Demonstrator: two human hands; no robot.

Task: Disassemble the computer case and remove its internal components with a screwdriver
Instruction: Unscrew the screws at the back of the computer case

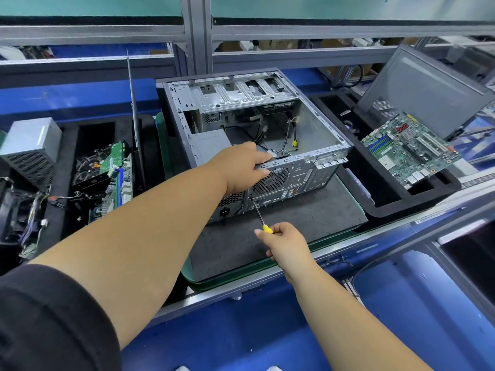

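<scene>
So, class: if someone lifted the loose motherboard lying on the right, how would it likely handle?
The motherboard is probably stiff and light: a thin flat board. Likely fragile, since small exposed parts cover its face. It rests tilted on the black tray, so a push might slide it.

One computer case [251,135] lies open on its side on one dark mat [294,223]. Two hands are at its near edge: the left hand [241,167] grips the rim, the right hand [285,242] holds the one screwdriver [259,214]. Two power supplies show: one inside the case [209,144], one grey unit [29,148] well left of it. Two circuit boards show clearly: one motherboard [409,149] right of the case, one green board [117,180] left of it. Two loose side panels: one upright panel [134,121] just left of the case, one tilted panel [420,89] to its right.
</scene>
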